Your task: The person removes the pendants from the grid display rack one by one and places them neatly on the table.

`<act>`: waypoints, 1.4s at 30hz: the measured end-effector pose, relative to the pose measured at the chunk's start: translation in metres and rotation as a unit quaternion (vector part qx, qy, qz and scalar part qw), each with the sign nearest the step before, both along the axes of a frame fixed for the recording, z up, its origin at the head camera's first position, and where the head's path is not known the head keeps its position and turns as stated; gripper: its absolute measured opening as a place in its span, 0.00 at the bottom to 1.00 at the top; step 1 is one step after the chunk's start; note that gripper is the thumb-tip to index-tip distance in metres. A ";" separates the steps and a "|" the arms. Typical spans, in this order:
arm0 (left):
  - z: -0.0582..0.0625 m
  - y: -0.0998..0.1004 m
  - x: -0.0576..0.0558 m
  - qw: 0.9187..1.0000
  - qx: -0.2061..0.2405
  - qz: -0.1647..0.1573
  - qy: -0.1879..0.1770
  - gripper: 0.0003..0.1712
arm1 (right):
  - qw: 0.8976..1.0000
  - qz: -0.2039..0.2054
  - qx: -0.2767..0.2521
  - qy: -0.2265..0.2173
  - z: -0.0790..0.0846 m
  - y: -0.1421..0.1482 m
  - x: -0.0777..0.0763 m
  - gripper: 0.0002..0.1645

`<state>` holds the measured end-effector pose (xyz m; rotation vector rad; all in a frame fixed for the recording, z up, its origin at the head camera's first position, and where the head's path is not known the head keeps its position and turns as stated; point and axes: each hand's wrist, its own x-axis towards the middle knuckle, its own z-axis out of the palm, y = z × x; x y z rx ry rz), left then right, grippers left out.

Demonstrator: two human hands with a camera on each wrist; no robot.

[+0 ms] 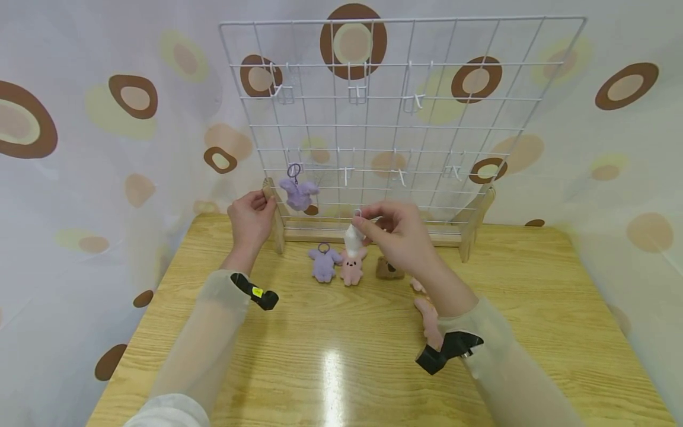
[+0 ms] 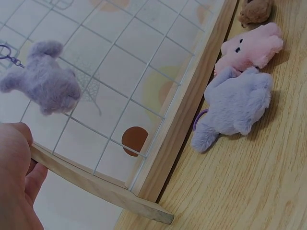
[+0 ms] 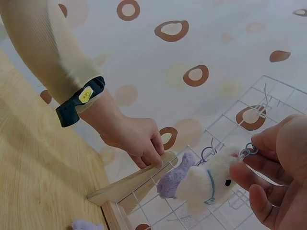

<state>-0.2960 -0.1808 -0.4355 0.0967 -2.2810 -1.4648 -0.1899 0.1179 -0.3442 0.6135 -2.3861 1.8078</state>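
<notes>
My left hand (image 1: 252,219) grips the upper end of the wooden side support (image 2: 110,189) of a white wire grid rack. With thumb and fingers my right hand (image 1: 397,231) pinches the metal ring (image 3: 249,150) of a white plush keychain (image 3: 211,179), which has a thin blue band. It dangles in front of the rack's lower part. A purple plush keychain (image 1: 299,194) hangs by its ring from a hook at the rack's left. Below, on the table, lie a second purple plush keychain (image 1: 324,265), a pink plush (image 1: 351,270) and a brown plush (image 1: 388,268).
Several white hooks sit in two rows on the wire grid (image 1: 386,126); one upper hook (image 1: 357,92) is near its middle. More pink plush (image 1: 427,320) lies on the wooden table (image 1: 299,356), partly hidden under my right forearm. A patterned curtain (image 1: 176,107) stands behind.
</notes>
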 end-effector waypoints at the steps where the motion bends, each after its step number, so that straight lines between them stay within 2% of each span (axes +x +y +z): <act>1: 0.000 0.000 0.000 1.000 -0.001 0.000 0.000 0.13 | 1.000 -0.003 -0.001 -0.005 -0.002 0.001 0.002 0.08; 13: 0.000 0.001 0.001 1.000 -0.003 0.005 0.001 0.13 | 0.999 -0.012 0.007 -0.030 -0.018 0.017 0.022 0.07; 21: 0.001 0.000 0.001 1.000 -0.004 0.004 -0.001 0.13 | 1.000 -0.005 0.012 -0.014 -0.026 0.025 0.031 0.05; 36: 0.000 0.000 0.001 1.000 0.009 -0.004 -0.009 0.14 | 0.999 -0.001 -0.033 -0.027 -0.055 0.044 0.048 0.03; 42: -0.001 0.000 0.000 1.000 0.002 0.001 -0.002 0.14 | 0.999 0.011 -0.038 -0.014 -0.067 0.052 0.054 0.03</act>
